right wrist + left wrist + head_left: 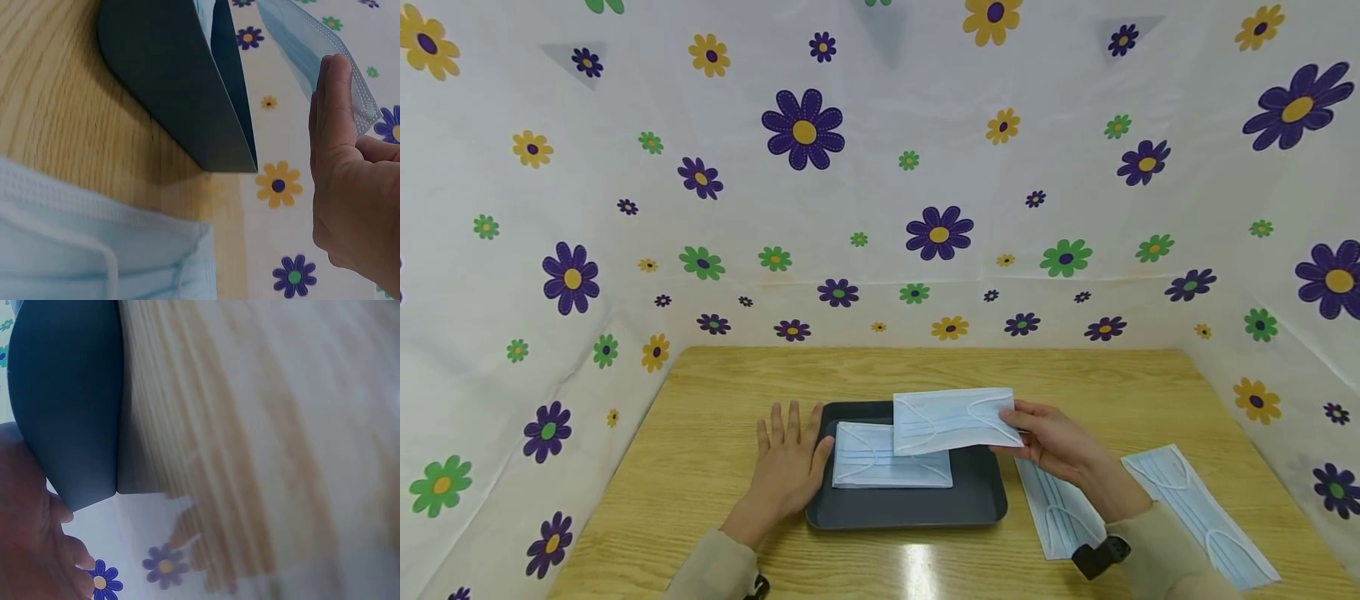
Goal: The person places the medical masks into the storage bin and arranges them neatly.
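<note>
My right hand (1060,442) pinches the right end of a light-blue face mask (951,421), raised over the right part of a dark grey tray (917,515). Another face mask (880,479) lies flat inside the tray, its upper right corner covered by the raised one in the head view. In the right wrist view the thumb and straight fingers (337,106) clasp the mask's edge (325,50). Spread flat, my left hand (786,475) rests at the tray's left edge, thumb against the rim.
Right of the tray, two more face masks lie on the wooden table (715,433): one (1060,521) partly under my right forearm, another (1202,517) farther right. A white cloth (865,200) with printed flowers surrounds the table at the back and sides.
</note>
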Tool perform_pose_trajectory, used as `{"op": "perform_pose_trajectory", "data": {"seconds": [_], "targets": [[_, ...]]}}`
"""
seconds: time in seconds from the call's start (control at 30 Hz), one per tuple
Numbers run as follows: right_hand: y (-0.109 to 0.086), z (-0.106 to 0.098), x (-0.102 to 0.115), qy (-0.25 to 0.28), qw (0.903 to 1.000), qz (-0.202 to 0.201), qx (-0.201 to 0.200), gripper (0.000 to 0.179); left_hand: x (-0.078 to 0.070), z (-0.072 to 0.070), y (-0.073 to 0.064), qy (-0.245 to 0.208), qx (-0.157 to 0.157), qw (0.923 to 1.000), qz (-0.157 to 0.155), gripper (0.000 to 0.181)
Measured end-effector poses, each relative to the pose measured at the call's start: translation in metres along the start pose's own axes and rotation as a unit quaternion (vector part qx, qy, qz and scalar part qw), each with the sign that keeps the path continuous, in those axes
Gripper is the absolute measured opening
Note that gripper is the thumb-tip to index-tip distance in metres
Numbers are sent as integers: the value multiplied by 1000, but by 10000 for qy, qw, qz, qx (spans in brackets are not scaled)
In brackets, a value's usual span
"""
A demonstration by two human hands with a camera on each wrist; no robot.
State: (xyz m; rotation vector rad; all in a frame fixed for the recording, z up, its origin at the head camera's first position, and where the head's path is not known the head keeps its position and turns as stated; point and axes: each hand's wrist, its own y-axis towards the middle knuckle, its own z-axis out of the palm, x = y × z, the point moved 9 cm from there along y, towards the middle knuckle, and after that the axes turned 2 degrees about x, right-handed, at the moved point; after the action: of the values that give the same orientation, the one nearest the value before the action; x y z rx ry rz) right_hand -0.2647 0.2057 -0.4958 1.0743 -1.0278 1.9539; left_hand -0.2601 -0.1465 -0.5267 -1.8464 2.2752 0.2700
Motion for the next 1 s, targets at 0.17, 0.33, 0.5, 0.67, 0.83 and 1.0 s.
{"op": "perform_pose_trajectory", "data": {"seconds": [0.17,0.33,0.5,0.67,0.83,1.0], "targets": [[9,18,-8,-53,9999,18,150,57,-1,-2,0,-13,-74,10000,8,65],[19,34,-15,-46,9996,-29,267,54,0,0,0,-8,-53,10000,-4,66],[29,46,-17,53,9996,-25,290,54,1,0,1,-14,-75,10000,-9,65],[35,55,-20,49,9996,6,280,54,1,-1,1,-25,-107,9999,-18,66],[40,62,-26,88,9995,74,291,52,1,-1,1,-18,-122,9999,-21,66],[44,66,-31,25,9996,96,262,52,1,0,1,12,-73,10000,-37,66]]}}
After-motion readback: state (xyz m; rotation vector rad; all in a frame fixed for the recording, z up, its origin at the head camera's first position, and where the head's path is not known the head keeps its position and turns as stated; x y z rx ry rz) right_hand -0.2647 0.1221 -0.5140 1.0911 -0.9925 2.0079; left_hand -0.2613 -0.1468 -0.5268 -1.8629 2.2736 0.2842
